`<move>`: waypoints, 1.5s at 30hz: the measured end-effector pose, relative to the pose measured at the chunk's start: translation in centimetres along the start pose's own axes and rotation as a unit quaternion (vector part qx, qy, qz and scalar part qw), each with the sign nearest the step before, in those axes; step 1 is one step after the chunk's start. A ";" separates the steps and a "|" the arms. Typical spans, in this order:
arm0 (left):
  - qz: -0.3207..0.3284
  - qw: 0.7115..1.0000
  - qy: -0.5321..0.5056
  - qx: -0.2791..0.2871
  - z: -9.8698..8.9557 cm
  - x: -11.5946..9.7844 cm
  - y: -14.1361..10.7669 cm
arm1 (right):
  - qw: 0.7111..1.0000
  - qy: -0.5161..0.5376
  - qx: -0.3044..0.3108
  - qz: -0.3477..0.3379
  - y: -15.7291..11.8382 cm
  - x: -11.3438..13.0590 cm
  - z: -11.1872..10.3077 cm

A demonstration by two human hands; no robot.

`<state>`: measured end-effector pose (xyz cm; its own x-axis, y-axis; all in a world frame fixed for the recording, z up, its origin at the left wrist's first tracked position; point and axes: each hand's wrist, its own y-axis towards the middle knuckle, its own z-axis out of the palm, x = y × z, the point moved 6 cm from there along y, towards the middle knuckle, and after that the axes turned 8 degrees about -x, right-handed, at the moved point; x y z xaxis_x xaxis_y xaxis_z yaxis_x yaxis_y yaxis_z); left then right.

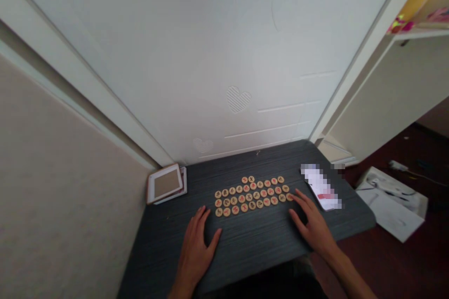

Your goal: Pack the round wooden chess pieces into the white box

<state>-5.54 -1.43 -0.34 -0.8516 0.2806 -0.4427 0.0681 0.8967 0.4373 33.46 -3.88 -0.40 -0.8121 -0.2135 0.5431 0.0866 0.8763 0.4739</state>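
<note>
Round wooden Chinese chess pieces (249,197) lie flat on the dark table (252,243) in three long rows, with two more pieces (244,180) above them at the back. Some carry red characters, others black ones. My left hand (198,245) rests on the table just left of and in front of the rows, its fingers apart and holding nothing. At the right end, my right hand (312,224) is spread open, with its fingertips at or touching the last piece (289,197) of the front row.
A phone (321,189), partly blurred, lies on the table's right side. Picture frames (166,184) are stacked at the back left corner. A white panel with embossed hearts (238,99) rises behind the table. On the floor at right sits an opened white box (393,205).
</note>
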 end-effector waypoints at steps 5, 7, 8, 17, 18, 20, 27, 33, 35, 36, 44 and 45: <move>0.011 0.997 0.075 -0.003 0.0 -0.7 -2.6 | 1.000 -0.024 -0.008 -0.002 -2.3 0.8 2.1; 0.014 0.996 0.090 0.002 -0.1 -1.2 -2.8 | 0.999 -0.025 -0.005 -0.021 -2.4 1.0 2.5; 0.014 0.996 0.094 0.001 -0.2 -1.5 -2.8 | 0.999 -0.023 -0.006 -0.029 -2.4 1.0 2.6; 0.003 0.995 0.100 -0.010 -0.5 -1.6 -2.6 | 0.994 -0.076 0.004 -0.072 -2.1 1.7 2.6; 0.002 0.995 0.101 -0.011 -0.4 -1.6 -2.5 | 0.993 -0.088 0.006 -0.075 -2.1 1.9 2.6; 0.002 0.995 0.101 -0.011 -0.4 -1.5 -2.5 | 0.992 -0.106 0.010 -0.075 -1.9 2.1 2.6; -0.015 0.997 0.082 0.002 -0.2 -1.2 -2.5 | 0.993 -0.102 0.027 -0.057 -1.8 2.1 2.5; -0.026 0.997 0.078 -0.002 -0.3 -1.3 -2.5 | 0.996 -0.083 0.023 -0.033 -1.9 1.8 2.5; -0.028 0.996 0.080 0.002 -0.3 -1.3 -2.5 | 0.997 -0.076 0.015 -0.027 -1.9 1.8 2.4; -0.028 0.996 0.080 0.003 -0.3 -1.3 -2.6 | 0.997 -0.071 0.010 -0.024 -1.9 1.8 2.3; -0.034 0.997 0.070 -0.008 -0.2 -1.6 -1.9 | 0.999 -0.022 -0.035 -0.026 -2.2 2.6 1.4; -0.034 0.997 0.062 -0.011 -0.1 -1.7 -1.7 | 0.999 -0.013 -0.040 -0.029 -2.2 2.9 1.5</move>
<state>-4.26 -3.46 -0.27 -0.9114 0.1733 -0.3732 -0.0029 0.9042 0.4271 30.11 -5.74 -0.89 -0.8314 -0.2514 0.4956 0.0833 0.8254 0.5584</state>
